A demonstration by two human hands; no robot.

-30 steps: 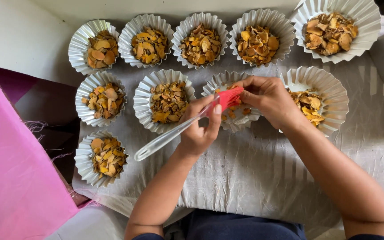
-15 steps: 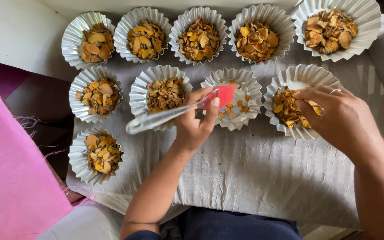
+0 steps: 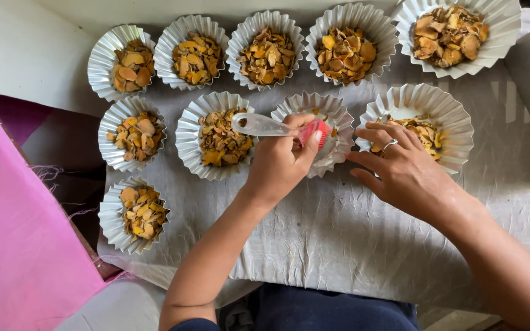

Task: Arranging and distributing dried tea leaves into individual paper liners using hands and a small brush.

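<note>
My left hand (image 3: 277, 162) has its fingers (image 3: 310, 144) curled tight around a scoop with a red bowl end (image 3: 314, 132) and a clear plastic handle (image 3: 259, 125) that sticks out to the left. The red end sits inside the middle foil cup (image 3: 332, 110) of the second row, and that cup looks nearly bare, with just a few yellow bits showing. My right hand (image 3: 409, 175) holds nothing; its fingers (image 3: 378, 132) are spread a little and rest on the near rim of the next foil cup (image 3: 427, 101), which has some orange chips (image 3: 421, 129) in it but looks less full than the others. I think the job is well along: the five cups in the back row (image 3: 268, 55) are heaped with dried orange and yellow chips, and so are the three cups on the left (image 3: 136, 135) and the one beside the scoop handle (image 3: 219, 138). The two cups by my hands seem to be the ones left to fill. All the cups stand on a crinkly grey sheet (image 3: 338, 233) on the worktop, with pink cloth (image 3: 19, 233) at the left. My hand hides much of the middle cup, so I cannot tell how much is in it or in the scoop. The back right cup (image 3: 455, 37) is cut off at the top edge.
</note>
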